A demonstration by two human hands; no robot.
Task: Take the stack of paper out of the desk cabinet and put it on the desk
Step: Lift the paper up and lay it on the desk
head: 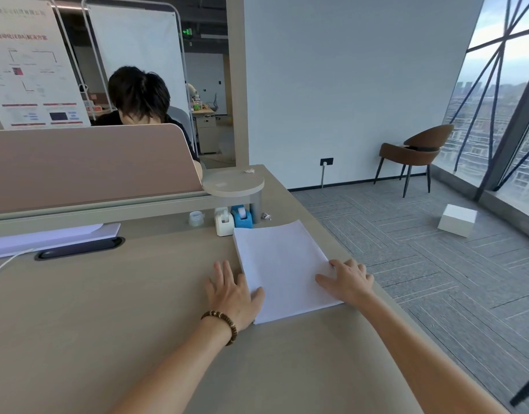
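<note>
Head view, the only view supplied. The stack of paper (282, 271) is seen lying flat on the desk (123, 309), near the desk's right-hand edge, with its long axis running away from the person and tilted slightly to the left at the far end. The far short edge lies just beside a white tape dispenser (224, 224) and a blue tape dispenser (242, 217), which stand under a round shelf (233, 182); whether it touches either cannot be told. The stack is flanked by both hands. The left hand (232, 294) is laid flat on the desk along the stack's left long edge, fingers spread, thumb resting on the sheet near the near-left corner. The right hand (348, 282) is laid open over the right long edge, fingers spread on the top sheet. Neither hand is closed around the paper; both are pressed on or against it with open palms. The stack lies directly between the hands, with each about equally near; the near short edge is closest to the left wrist. The desk cabinet is not in view. Judgement: placement appears complete, and only squaring the edges and lifting the hands clear seems to be left. A possible risk is noted that loose top sheets could be dragged as the palms are withdrawn.
</note>
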